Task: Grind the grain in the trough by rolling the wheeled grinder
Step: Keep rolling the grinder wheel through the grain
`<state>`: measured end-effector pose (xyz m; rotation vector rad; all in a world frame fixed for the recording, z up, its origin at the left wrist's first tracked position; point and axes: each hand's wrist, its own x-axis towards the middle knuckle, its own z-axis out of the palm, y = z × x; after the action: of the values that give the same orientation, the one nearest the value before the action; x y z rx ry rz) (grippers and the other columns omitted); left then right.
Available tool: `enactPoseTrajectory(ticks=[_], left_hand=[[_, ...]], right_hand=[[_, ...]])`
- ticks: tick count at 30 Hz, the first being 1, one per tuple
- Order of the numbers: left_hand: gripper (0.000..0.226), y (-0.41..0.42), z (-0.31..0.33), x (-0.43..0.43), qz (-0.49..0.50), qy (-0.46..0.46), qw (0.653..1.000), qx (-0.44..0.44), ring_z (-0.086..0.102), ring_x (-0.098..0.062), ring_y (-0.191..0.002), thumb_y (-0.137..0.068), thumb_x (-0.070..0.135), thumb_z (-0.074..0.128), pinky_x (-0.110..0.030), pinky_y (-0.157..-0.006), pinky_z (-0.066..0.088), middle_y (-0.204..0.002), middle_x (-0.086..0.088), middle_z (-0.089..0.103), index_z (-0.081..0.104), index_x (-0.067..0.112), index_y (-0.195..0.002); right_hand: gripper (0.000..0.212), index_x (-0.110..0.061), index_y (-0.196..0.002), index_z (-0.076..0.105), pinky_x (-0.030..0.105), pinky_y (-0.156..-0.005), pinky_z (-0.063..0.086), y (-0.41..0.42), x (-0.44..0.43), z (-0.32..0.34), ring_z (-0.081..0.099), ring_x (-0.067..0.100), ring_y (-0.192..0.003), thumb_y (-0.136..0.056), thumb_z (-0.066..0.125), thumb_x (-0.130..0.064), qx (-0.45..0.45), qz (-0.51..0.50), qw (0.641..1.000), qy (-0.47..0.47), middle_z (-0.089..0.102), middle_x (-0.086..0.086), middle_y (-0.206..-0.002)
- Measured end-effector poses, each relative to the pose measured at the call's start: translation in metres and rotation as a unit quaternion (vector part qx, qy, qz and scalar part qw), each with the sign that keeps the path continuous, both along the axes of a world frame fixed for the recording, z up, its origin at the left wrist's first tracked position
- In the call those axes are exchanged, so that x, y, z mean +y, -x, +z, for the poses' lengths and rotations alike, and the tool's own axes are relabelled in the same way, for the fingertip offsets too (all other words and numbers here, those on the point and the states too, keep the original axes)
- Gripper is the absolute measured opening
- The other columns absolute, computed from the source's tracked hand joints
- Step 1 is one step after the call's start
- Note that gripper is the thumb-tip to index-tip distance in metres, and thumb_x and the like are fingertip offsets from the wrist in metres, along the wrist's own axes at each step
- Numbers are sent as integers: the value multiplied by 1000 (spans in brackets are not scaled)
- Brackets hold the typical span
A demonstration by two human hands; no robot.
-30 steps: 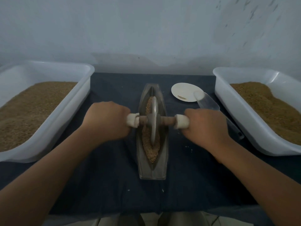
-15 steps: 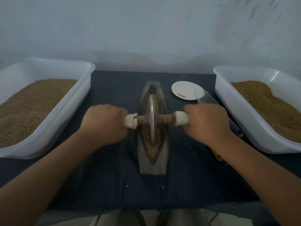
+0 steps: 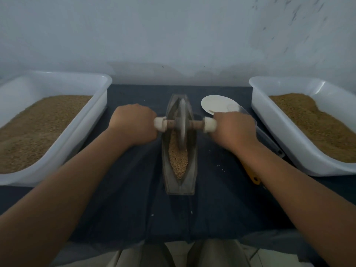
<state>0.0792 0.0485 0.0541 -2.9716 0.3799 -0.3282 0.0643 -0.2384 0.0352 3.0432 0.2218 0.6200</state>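
Observation:
A boat-shaped metal trough [image 3: 190,182] lies lengthwise in the middle of the dark cloth. Tan grain [image 3: 178,160] fills its near half. The wheeled grinder [image 3: 181,125] stands upright in the trough's far half, its metal disc on a wooden axle with white end caps. My left hand [image 3: 133,125] grips the axle's left end. My right hand [image 3: 234,129] grips the right end. Both fists hide the handle ends.
A white tub [image 3: 92,120] of brown grain sits at the left, a second white tub [image 3: 273,124] of grain at the right. A small white plate [image 3: 217,105] lies beyond my right hand. A yellow-handled tool [image 3: 252,175] lies under my right forearm. A wall stands behind.
Both hands have pushed the grinder away from me along the trough, from its middle to its far half, uncovering the grain in the near half.

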Motion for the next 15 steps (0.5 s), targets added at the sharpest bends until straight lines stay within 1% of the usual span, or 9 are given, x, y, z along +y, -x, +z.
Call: enactPoseTrajectory(ticks=[2,4,6,9,11,12,15], left_hand=[[26,27,-5,9,-29,-32,999,-27,50,-13,-55,-80,56,52,-27,-52,35,-63,11,51,51,31,-70],[30,50,-12,16,-56,-55,994,-71,43,-8,-46,-76,56,59,-22,-47,25,-54,12,45,42,33,-65],[35,52,-15,21,-59,-57,993,-86,39,-7,-43,-73,58,62,-20,-47,22,-50,13,41,39,34,-62],[35,22,-17,16,-21,-19,998,-53,44,-9,-49,-78,61,57,-23,-49,25,-56,12,48,48,31,-62],[34,-10,-15,8,4,3,999,-51,48,-13,-52,-79,59,55,-25,-52,31,-60,11,53,53,29,-63],[34,-24,-12,3,13,9,998,-55,47,-14,-53,-79,58,55,-26,-53,32,-61,10,54,55,28,-63],[37,-47,0,-7,21,9,998,-51,47,-21,-57,-78,60,53,-31,-59,39,-65,8,54,55,26,-64]], right_hand=[[32,-30,-71,53,27,-49,34,33,-7,-6,56,20,-56,-85,61,-57,-8,19,1000,-4,45,-11,-57],[29,-33,-76,59,26,-45,39,58,-12,-9,55,15,-52,-81,60,-61,-6,28,1000,-9,49,-13,-56],[27,-33,-76,61,24,-44,40,64,-14,-10,53,12,-49,-79,61,-60,-11,40,999,-13,51,-13,-54],[32,-28,-70,53,24,-44,35,34,-8,-8,49,18,-49,-79,69,-54,-35,35,999,6,46,-10,-55],[33,-23,-71,53,23,-48,24,-4,-1,-4,49,23,-54,-86,65,-50,-48,3,999,3,45,-7,-58],[33,-21,-73,55,24,-49,21,-21,3,-2,51,24,-57,-88,62,-49,-41,-14,999,-2,47,-6,-60],[29,-19,-74,59,29,-54,32,-46,8,1,60,24,-67,-89,58,-44,-4,-40,999,-26,55,-3,-66]])
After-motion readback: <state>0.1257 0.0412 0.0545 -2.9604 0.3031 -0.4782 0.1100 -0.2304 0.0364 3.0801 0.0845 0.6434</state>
